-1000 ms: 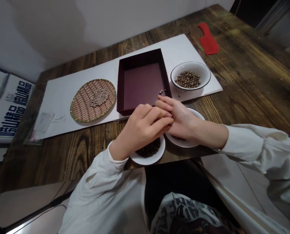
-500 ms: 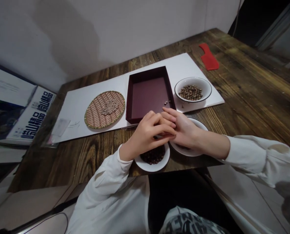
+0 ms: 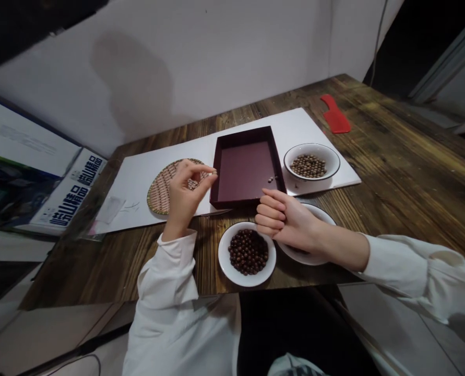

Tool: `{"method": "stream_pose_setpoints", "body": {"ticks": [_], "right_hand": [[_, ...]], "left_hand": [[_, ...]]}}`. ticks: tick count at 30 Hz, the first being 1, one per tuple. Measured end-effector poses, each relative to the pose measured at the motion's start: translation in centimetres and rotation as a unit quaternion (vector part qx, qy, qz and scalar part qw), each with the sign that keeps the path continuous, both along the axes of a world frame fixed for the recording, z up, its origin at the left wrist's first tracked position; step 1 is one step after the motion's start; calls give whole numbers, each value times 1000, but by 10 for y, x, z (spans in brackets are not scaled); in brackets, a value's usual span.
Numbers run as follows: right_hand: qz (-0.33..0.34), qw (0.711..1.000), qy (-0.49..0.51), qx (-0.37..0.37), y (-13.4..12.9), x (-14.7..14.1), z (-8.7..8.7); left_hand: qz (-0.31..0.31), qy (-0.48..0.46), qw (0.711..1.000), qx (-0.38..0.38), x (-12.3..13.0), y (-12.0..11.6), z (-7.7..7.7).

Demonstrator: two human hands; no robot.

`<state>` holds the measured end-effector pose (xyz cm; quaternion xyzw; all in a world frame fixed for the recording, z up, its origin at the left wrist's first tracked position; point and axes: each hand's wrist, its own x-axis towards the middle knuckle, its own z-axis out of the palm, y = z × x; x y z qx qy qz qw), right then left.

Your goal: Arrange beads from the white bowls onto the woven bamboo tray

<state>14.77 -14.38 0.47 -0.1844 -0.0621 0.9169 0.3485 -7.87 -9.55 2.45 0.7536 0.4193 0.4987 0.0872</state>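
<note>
Hands apart. L hand (image 3: 187, 196) pinching at maroon box (image 3: 243, 172) left rim, held bead unclear; R hand (image 3: 287, 222) curled over white bowl (image 3: 308, 259), beside dark-bead bowl (image 3: 228, 266). Loose beads (image 3: 270, 179) in box.

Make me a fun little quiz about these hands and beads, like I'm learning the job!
1. Multiple choice: What lies in the dark red open box?
A) a few small beads
B) a red comb
C) water

2. True or false: The right hand is holding the red plastic piece.

3. Fill in the blank: The white bowl nearest the person holds ___ brown beads.

Key: 1 A; 2 false; 3 dark
</note>
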Motion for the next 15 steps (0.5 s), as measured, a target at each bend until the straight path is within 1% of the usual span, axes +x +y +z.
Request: {"method": "stream_pose_setpoints", "body": {"ticks": [3, 5, 7, 10, 12, 15], "right_hand": [[-2, 1000, -6, -4, 0, 1, 1], [-3, 1000, -14, -9, 0, 0, 3], [-3, 1000, -15, -12, 0, 0, 4], [-1, 1000, -6, -10, -1, -1, 2], [0, 1000, 1, -6, -1, -1, 1], [-2, 1000, 7, -3, 0, 0, -2]], "left_hand": [[81, 1, 995, -56, -24, 21, -11], [137, 28, 986, -95, -38, 30, -17], [196, 87, 969, -119, -50, 34, -21], [285, 222, 925, -116, -61, 34, -22], [311, 288, 899, -112, -65, 33, -22], [308, 330, 883, -127, -68, 32, -24]]}}
